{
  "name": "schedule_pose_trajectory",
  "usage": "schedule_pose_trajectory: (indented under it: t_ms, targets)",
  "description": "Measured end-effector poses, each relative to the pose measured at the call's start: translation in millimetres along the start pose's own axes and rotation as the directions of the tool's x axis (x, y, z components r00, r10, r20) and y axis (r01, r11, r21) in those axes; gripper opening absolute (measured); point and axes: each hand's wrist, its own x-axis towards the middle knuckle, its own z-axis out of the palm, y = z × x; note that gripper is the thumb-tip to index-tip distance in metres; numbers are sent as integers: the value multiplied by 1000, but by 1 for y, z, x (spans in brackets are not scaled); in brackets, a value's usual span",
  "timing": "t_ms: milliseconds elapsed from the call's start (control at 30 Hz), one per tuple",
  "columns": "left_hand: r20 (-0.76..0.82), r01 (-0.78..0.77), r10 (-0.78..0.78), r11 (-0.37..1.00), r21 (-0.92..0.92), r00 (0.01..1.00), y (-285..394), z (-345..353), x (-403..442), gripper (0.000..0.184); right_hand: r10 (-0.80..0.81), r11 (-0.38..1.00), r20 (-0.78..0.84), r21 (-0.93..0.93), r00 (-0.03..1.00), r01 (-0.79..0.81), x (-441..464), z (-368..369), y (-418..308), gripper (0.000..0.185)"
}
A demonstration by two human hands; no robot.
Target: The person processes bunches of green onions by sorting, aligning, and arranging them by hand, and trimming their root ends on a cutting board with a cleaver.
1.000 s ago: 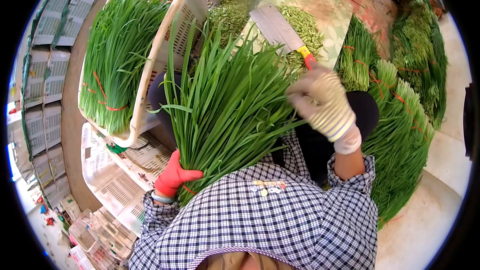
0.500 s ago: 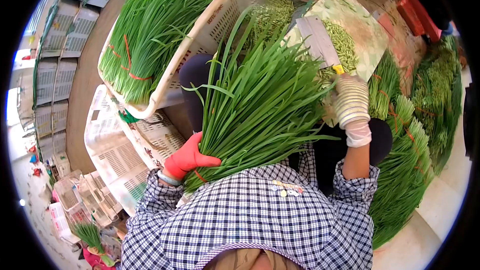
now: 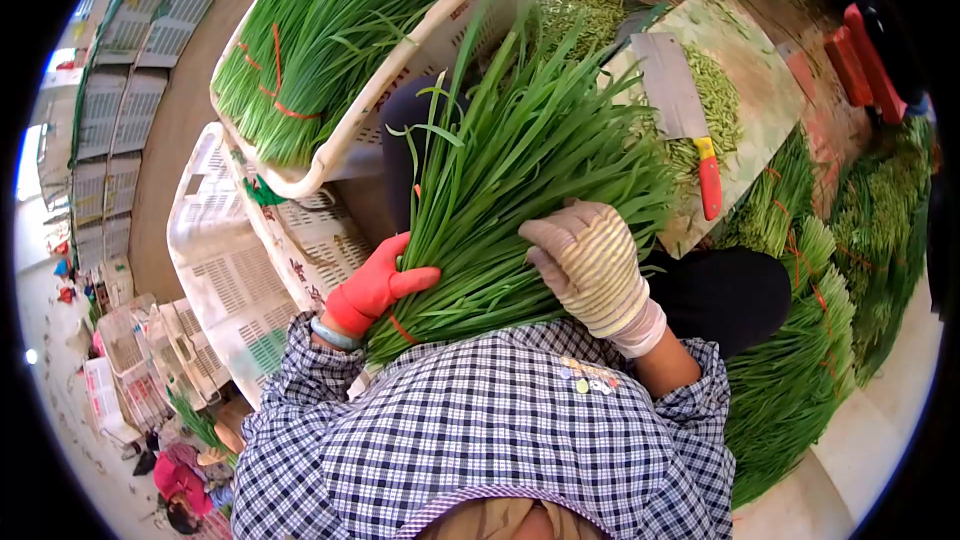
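My left hand (image 3: pixel 378 290), in a red glove, is wrapped round the lower part of a bunch of garlic chives (image 3: pixel 540 180). An orange-red band circles the stalks just below the grip, and the leaves fan out up and to the right over my lap. Over the right side of this bunch is my right hand (image 3: pixel 592 270), in a striped knit glove, its fingers loosely bent with nothing visible in them. A cleaver (image 3: pixel 672 90) with a yellow and red handle lies on the cutting board (image 3: pixel 760 50), beside a heap of short cut stalk ends (image 3: pixel 718 100).
A white crate (image 3: pixel 340 155) at upper left holds banded chives (image 3: pixel 330 40); another crate (image 3: pixel 215 260) stands below it. More bundles (image 3: pixel 790 360) lie at my right. Cut pieces (image 3: pixel 580 20) pile beyond the board. Another person (image 3: pixel 180 475) is at lower left.
My right hand has let go of the cleaver and moved left and down to the chives. The cleaver now lies on the board. My left hand keeps its hold.
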Motion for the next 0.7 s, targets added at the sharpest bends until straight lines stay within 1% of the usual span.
schedule_pose_trajectory:
  t_ms: [33, 67, 100, 167, 233, 300, 333, 400, 433, 500, 533, 567, 633, 700]
  targets:
    - [9, -4, 4, 999, 34, 1000, 1, -1, 0, 60, 78, 996, -22, 41, 997, -77, -1, 2, -1, 22]
    - [0, -12, 12, 999, 50, 1000, 4, 2, 0, 58, 106, 992, -20, 65, 994, -105, 3, -1, -2, 18]
    - [-1, -14, 14, 999, 47, 1000, 6, 3, -1, 58, 103, 993, -17, 64, 995, -102, 2, 1, -2, 18]
    - [-3, -40, 40, 999, 30, 999, 8, 5, 0, 53, 138, 990, -109, 39, 984, -135, -1, 7, 0, 19]
    - [-14, -37, 38, 998, 51, 999, 10, 6, 0, 54, 113, 994, -128, 23, 985, -111, 1, 8, -2, 21]
    - [-22, -33, 34, 997, 73, 999, 10, 7, 0, 55, 192, 981, -169, 15, 967, -192, 4, 9, -8, 22]
    - [-29, -12, 13, 998, 56, 1000, 10, 8, 1, 55, 193, 981, -167, 14, 967, -194, 5, 9, -8, 22]
    - [-33, 8, -7, 999, 41, 999, 13, 12, 1, 55, 214, 970, 37, -129, 976, -208, 10, 11, -5, 28]
    - [-35, 15, -13, 998, 56, 999, 16, 15, 0, 55, 215, 969, 36, -130, 976, -209, 12, 13, -4, 28]
    - [-38, 20, -17, 997, 75, 999, 19, 17, 0, 54, 195, 972, 151, -163, 969, -170, 15, 18, -2, 36]
    - [-32, 9, -5, 993, 115, 999, 19, 17, 0, 54, 160, 979, 176, -156, 971, -133, 14, 22, 1, 34]
    - [-29, -1, 6, 988, 154, 1000, 19, 17, 0, 54, 154, 980, 177, -154, 972, -127, 15, 22, 2, 34]
    - [-31, -2, 7, 988, 154, 999, 19, 17, 0, 55, 169, 981, 245, -136, 955, -139, 17, 20, 3, 28]
    - [-27, -2, 7, 988, 152, 1000, 19, 18, 0, 56, 174, 981, 268, -130, 947, -144, 16, 20, 4, 26]
